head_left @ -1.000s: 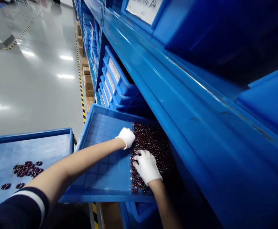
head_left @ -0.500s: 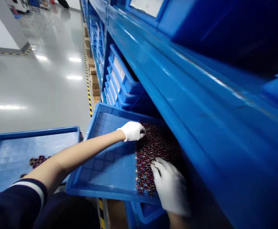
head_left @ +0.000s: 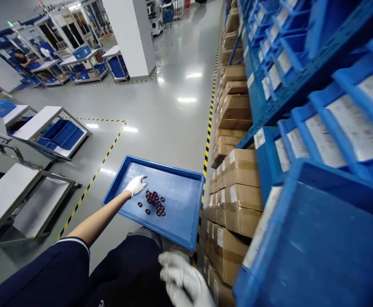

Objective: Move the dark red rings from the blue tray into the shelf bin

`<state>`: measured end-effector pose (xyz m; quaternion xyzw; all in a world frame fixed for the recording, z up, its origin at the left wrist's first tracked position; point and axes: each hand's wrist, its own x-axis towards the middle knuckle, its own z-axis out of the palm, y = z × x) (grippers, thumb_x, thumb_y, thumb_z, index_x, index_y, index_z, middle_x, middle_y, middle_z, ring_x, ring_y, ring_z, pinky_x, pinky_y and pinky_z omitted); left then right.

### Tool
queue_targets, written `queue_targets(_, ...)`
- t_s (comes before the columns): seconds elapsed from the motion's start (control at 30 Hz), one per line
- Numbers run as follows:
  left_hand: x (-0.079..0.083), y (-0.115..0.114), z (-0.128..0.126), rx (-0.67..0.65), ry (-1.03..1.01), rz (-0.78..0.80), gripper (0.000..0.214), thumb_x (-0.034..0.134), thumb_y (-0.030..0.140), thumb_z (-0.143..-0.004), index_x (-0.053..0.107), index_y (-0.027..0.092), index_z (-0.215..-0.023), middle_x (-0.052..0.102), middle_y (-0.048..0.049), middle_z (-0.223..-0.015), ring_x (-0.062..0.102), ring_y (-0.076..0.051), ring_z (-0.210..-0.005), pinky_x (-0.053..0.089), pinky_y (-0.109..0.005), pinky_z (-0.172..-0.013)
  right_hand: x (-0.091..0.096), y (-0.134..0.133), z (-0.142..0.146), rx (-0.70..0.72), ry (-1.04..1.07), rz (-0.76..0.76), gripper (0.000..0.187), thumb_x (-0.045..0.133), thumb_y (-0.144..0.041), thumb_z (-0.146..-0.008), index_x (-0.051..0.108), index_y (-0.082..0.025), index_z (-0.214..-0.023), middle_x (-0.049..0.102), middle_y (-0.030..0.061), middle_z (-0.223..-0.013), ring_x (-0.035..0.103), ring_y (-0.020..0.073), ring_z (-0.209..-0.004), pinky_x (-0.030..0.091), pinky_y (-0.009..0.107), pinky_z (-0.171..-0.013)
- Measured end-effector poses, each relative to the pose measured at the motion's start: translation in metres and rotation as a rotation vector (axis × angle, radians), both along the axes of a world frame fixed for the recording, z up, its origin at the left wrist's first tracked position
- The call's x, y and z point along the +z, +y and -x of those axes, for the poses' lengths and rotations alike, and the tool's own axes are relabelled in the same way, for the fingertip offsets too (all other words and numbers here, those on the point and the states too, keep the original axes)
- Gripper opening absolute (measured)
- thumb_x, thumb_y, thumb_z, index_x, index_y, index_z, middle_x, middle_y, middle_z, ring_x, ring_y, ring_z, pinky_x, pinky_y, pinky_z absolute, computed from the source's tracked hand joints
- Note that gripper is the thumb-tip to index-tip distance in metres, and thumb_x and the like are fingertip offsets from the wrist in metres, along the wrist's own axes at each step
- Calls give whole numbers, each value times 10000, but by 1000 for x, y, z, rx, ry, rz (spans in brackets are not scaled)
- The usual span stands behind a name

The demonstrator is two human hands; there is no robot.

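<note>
My left hand (head_left: 136, 185), in a white glove, is over the left part of a shallow blue tray (head_left: 176, 175). Its fingers are apart and I see nothing in them. Just to its right lies a loose pile of small dark red, ring-like parts (head_left: 152, 197), with several single ones around it. My right hand (head_left: 182, 279), also gloved in white, is low in front of my body below the tray's near edge. It is a little blurred, its fingers loosely spread, with nothing visible in them.
Brown cartons (head_left: 242, 192) are stacked along the right. Above them runs a blue rack with labelled bins (head_left: 284, 62). A second blue tray (head_left: 336, 238) juts out at the lower right. White-topped carts (head_left: 41, 121) stand left, beyond yellow-black floor tape (head_left: 101, 164).
My view has swung left from the rack tray of parts to the other tray. My left hand has moved over that tray and opened; my right hand has left the rack tray.
</note>
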<state>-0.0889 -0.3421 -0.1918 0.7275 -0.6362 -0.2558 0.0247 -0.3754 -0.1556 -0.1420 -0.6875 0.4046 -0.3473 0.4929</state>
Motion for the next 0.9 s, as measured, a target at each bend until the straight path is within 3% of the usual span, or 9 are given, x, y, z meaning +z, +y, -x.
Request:
queue_targets(0.1, -73, 31, -50, 74, -102, -260, 440, 593, 258, -820, 499, 81, -1212, 576, -150, -1161, 575, -219, -1036, 453, -415, -916, -70, -52, -56, -113, 211, -434, 301, 445, -334, -879, 637, -200, -1069, 603, 63, -1141, 561, 179, -1079, 452, 314, -977)
queue_targets(0.13, -94, 42, -58, 91, -118, -332, 499, 629, 278, -792, 483, 79, -1226, 568, -157, -1166, 581, -222, -1024, 466, -401, -896, -99, -66, -72, -169, 342, -484, 328, 439, -298, -873, 630, -148, -1093, 580, 97, -1174, 533, 206, -1119, 421, 349, -1008)
queue_targets(0.23, -145, 68, -64, 128, -127, -440, 732, 707, 386, -700, 395, 94, -1294, 490, -176, -1243, 586, -223, -1018, 478, -315, -858, -179, -93, -113, -151, 638, -446, 398, 422, -230, -867, 546, -169, -1241, 401, 89, -1373, 416, 245, -1240, 375, 385, -1033)
queue_targets(0.33, -176, 83, -53, 162, -130, -417, 768, 668, 486, -699, 346, 134, -1301, 422, -150, -1281, 570, -217, -1039, 458, -266, -872, -228, -103, -140, -71, 798, -394, 451, 427, -242, -878, 450, -247, -1329, 296, 51, -1441, 442, 218, -1211, 416, 317, -969)
queue_targets(0.4, -187, 87, -44, 176, -145, -385, 695, 632, 471, -733, 349, 136, -1272, 407, -140, -1274, 555, -216, -1047, 443, -271, -898, -242, -105, -152, -37, 865, -381, 435, 439, -254, -878, 463, -250, -1312, 313, 47, -1431, 490, 195, -1147, 437, 281, -910)
queue_targets(0.5, -193, 88, -37, 146, -158, -345, 574, 610, 389, -766, 379, 141, -1229, 401, -128, -1271, 525, -214, -1067, 414, -281, -941, -250, -106, -164, -10, 931, -351, 369, 443, -240, -873, 532, -257, -1231, 378, 31, -1389, 500, 215, -1086, 428, 327, -868)
queue_targets(0.67, -195, 80, -41, -60, -129, -338, 388, 594, 273, -776, 490, 185, -1138, 412, -88, -1300, 507, -222, -1070, 418, -310, -944, -261, -109, -164, 145, 1022, -80, 249, 432, -238, -887, 644, -240, -1019, 460, 17, -1323, 415, 252, -1134, 338, 391, -935)
queue_targets(0.77, -191, 74, -47, -192, -121, -363, 309, 510, 230, -822, 520, 195, -1129, 376, -103, -1350, 528, -231, -1019, 460, -349, -872, -266, -114, -158, 283, 1021, 12, 303, 369, -234, -914, 644, -207, -1037, 487, 43, -1297, 394, 256, -1151, 287, 408, -984)
queue_targets(0.9, -185, 68, -54, -315, -142, -366, 358, 363, 204, -883, 480, 214, -1221, 235, -116, -1455, 528, -262, -1011, 487, -390, -787, -264, -123, -155, 412, 995, 44, 327, 348, -195, -916, 626, -208, -1090, 421, 22, -1366, 353, 254, -1204, 258, 414, -1014)
